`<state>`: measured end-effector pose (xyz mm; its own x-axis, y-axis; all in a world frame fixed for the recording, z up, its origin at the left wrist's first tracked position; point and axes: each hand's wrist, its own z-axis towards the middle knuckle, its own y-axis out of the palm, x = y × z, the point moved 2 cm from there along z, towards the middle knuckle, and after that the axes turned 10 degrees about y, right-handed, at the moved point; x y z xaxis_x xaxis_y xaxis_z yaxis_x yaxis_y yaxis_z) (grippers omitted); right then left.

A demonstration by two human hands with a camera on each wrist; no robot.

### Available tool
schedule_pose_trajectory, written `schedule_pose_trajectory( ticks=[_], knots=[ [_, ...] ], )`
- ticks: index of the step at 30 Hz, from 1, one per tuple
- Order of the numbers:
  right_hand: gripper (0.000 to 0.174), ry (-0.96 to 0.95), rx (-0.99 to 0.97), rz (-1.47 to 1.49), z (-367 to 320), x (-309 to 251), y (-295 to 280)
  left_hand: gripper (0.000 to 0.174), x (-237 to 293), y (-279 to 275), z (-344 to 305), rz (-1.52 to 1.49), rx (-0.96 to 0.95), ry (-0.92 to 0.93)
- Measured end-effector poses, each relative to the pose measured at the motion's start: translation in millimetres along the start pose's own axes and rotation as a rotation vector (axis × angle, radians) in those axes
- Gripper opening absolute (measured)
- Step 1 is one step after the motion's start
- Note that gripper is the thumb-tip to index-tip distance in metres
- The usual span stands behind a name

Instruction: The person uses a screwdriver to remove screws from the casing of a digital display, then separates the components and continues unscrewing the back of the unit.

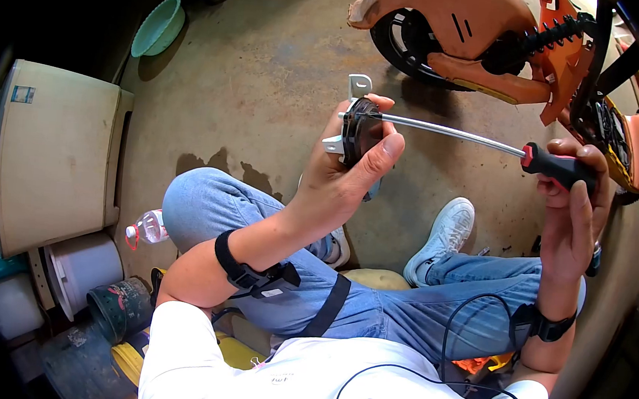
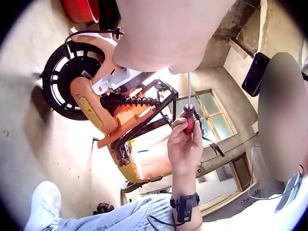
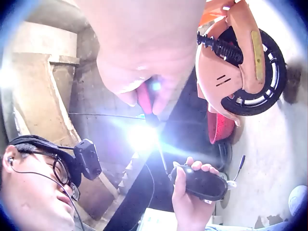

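The left hand (image 1: pixel 345 164) grips a dark rounded part (image 1: pixel 362 132) with a silvery bracket (image 1: pixel 359 87), thumb on its near side. The right hand (image 1: pixel 575 197) holds a screwdriver by its red and black handle (image 1: pixel 558 167). Its long metal shaft (image 1: pixel 452 133) runs left, and the tip meets the dark part near its top. In the right wrist view the dark part (image 3: pixel 204 184) shows its broad face, held in the left hand (image 3: pixel 190 209). The left wrist view shows the right hand (image 2: pixel 185 149) around the handle (image 2: pixel 188 122).
An orange two-wheeled vehicle (image 1: pixel 459 45) stands at the upper right. At the left are a pale cabinet (image 1: pixel 57 149), a green basin (image 1: pixel 158 27), a plastic bottle (image 1: pixel 154 226) and a white bucket (image 1: pixel 89 271). The person's jeans-clad legs (image 1: pixel 214 199) lie below the hands.
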<state>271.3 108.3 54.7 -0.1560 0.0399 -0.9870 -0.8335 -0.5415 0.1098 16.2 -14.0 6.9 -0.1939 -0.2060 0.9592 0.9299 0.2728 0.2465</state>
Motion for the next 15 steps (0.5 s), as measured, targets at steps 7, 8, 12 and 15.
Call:
schedule_pose_trajectory(
  ticks=[7, 8, 12, 15],
  knots=[
    [0.038, 0.008, -0.027, 0.029, 0.8, 2.3, 2.4, 0.047, 3.3, 0.1, -1.2, 0.030, 0.022, -0.032],
    [0.038, 0.008, -0.028, 0.029, 0.7, 2.4, 2.8, 0.047, 2.3, 0.3, -1.1, 0.029, 0.023, -0.033],
    [0.038, 0.018, -0.035, 0.042, 1.3, 2.1, 3.8, 0.047, -1.1, 0.5, -0.9, 0.008, 0.013, -0.009],
    [0.039, 0.014, -0.016, 0.028, 2.0, 2.6, 6.0, 0.046, -0.4, 0.2, -0.5, 0.026, 0.010, -0.003]
  ],
)
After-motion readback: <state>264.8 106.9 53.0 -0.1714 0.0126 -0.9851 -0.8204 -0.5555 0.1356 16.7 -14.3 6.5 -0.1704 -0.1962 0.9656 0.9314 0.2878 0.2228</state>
